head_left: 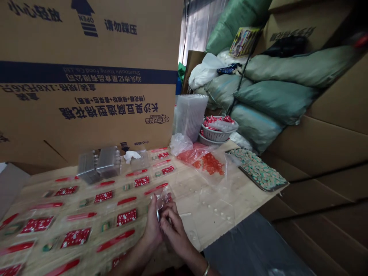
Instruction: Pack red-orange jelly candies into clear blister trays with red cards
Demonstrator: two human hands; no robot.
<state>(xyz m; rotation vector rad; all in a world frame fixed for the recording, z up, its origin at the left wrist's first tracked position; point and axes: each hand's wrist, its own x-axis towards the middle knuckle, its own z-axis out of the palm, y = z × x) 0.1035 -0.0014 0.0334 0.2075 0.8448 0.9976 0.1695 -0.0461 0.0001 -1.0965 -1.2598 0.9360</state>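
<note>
1. Your left hand is at the near edge of the table, fingers upright and pressed against a small clear packet.
2. Your right hand is just beside it at the same near edge, fingers curled in and pinching the lower part of that packet. There is a bracelet on its wrist.
3. The packet is held between your two hands, just above the table's near edge and touching both. What is inside it is too small to tell.
4. Rows of filled packets with red and white contents cover the left half of the table and reach up to your left hand.
5. Two silver bundles lie at the far left of the table, against a big cardboard box that stands behind the table.
6. At the far end of the table are a stack of clear trays and a white basket with red items in it.
7. A clear bag of red pieces lies on the table's right half, well apart from your hands.
8. A flat tray of green and white pieces sits at the table's right corner.
9. Green sacks are piled beyond the table's far right side.
</note>
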